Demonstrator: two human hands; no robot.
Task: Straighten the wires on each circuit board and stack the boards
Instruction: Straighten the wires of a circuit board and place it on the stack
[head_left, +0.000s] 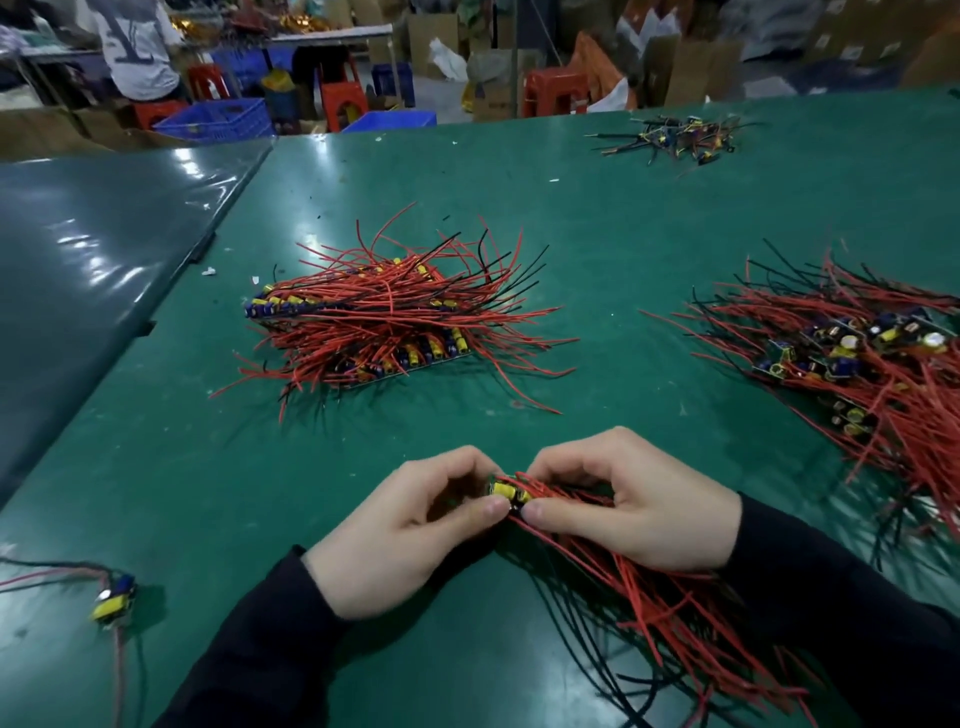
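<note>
We've got both hands pinching a little stack of circuit boards low over the green desk — left hand and right hand both gripping it (red and black wires trail off right). Finished stack sits further back, untidy pile right.

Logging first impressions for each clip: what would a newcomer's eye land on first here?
Probably the two hands low in the middle, the left hand and the right hand, both pinching a held bundle of boards whose red and black wires trail to the lower right. Next, the stacked pile at the centre of the green table, and a looser heap at the right edge.
</note>
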